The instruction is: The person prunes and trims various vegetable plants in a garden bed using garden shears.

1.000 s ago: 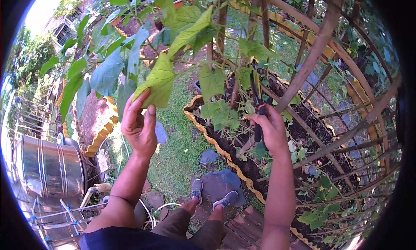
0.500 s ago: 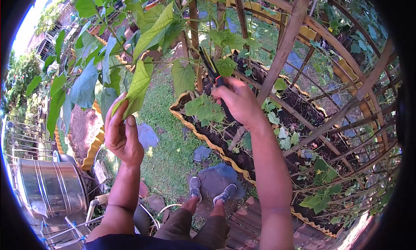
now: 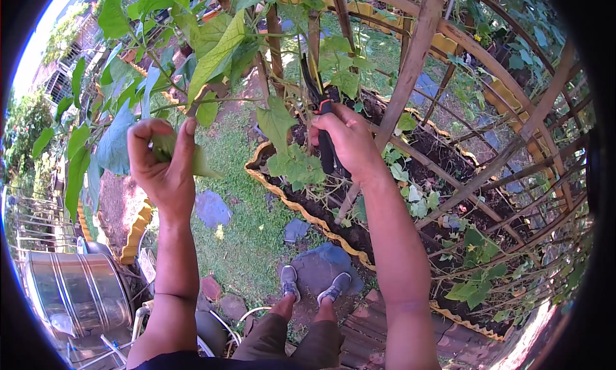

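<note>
My left hand (image 3: 165, 171) is curled around a green leaf (image 3: 200, 163), whose pale end sticks out to the right of the palm. Large leaves (image 3: 217, 52) of a climbing plant hang just above and beside it. In my right hand (image 3: 346, 139) are pruning shears (image 3: 326, 105) with dark handles and a red-orange part, their blades pointing up among thin stems. A lobed leaf (image 3: 276, 121) hangs left of the shears, and another (image 3: 297, 166) lies lower, near the handles. Whether the blades touch a stem I cannot tell.
A wooden lattice (image 3: 414, 68) rises at the right. Wavy yellow edging (image 3: 301, 207) borders the soil bed. Stepping stones (image 3: 321, 267) lie under and near my feet. A metal drum (image 3: 77, 290) stands at the lower left, beside pipes.
My left hand has moved slightly left and up, and the leaf is now bunched inside its fingers instead of hanging above them. The shears' blades look wider apart; the view has shifted a little.
</note>
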### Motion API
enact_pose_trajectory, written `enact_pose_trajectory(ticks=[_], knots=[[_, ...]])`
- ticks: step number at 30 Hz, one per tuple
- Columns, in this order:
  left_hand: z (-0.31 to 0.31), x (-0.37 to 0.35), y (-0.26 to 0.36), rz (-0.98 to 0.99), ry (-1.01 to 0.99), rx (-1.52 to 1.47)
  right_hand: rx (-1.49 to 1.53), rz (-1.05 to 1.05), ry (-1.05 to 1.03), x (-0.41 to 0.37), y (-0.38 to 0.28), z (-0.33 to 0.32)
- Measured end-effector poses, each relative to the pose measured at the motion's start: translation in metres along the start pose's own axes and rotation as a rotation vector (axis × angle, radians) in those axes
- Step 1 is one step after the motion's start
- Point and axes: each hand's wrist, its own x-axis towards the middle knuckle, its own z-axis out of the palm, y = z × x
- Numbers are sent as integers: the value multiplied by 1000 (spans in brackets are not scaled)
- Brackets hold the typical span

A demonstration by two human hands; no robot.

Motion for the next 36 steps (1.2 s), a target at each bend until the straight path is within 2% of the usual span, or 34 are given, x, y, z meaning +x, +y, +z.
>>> enact_pose_trajectory(ticks=[3,6,8,12,15,18,21,22,23,25,27,29,30,31,33,36], knots=[[13,17,8,97,13,113,19,78,-65,6,-3,-8],[18,32,4,249,-101,534,-10,88,-88,11,-9,-4],[22,40,-1,272,-143,656,-35,86,-90,16,-13,-1],[26,41,-12,71,-152,575,-100,64,-83,26,-25,5],[25,36,-15,4,-133,505,-83,34,-22,23,-36,15],[23,30,-10,17,-135,530,-200,-26,2,27,-24,9],[15,8,-14,15,51,152,-62,-51,-59,19,-8,5],[6,-4,-7,-63,82,104,-34,-38,-55,11,-5,4],[-2,-15,-6,53,124,108,-31,-35,-45,3,0,1],[-25,-43,-10,21,219,87,-27,-30,-26,-15,16,-10],[-42,-69,-9,-36,149,37,44,7,20,-37,40,-21],[-57,-97,-18,-66,-62,273,125,91,62,-62,69,-34],[-58,-110,-23,-137,-138,303,171,162,84,-78,85,-41],[-56,-121,-16,-351,-202,315,193,251,115,-95,101,-44],[-64,-140,-30,-242,-421,432,211,382,172,-132,151,-53],[-74,-167,-49,-362,-604,453,249,552,238,-189,192,-46]])
